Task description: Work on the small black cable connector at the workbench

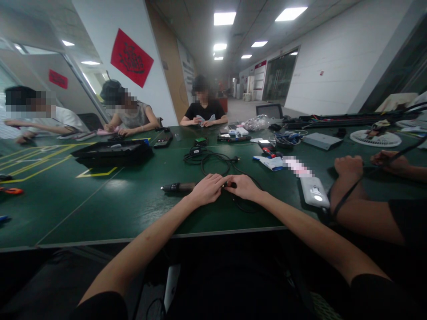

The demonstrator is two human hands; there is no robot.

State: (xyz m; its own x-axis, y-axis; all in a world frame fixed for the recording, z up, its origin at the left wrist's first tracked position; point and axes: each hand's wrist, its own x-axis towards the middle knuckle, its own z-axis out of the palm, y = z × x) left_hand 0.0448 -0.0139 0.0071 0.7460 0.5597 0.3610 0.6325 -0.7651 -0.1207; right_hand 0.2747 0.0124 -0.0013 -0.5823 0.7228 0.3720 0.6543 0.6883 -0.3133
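Observation:
An electric screwdriver (178, 187) lies along the green table with its chuck pointing left. My left hand (207, 191) is closed over its rear end. Close beside it, my right hand (246, 187) pinches a small black connector (231, 184) against the back of the tool; whether it is plugged in cannot be made out. A black cable (245, 205) trails from under my right hand. Behind my hands a black power adapter (196, 151) rests with its cord (216, 156) looped on the table.
A black tray (111, 153) stands at the left. On the right are a white power bank (314, 192), a blue-and-white packet (270, 163) and a co-worker's forearm (363, 213). Several people sit across the table. The table's front edge (213, 233) runs just before me.

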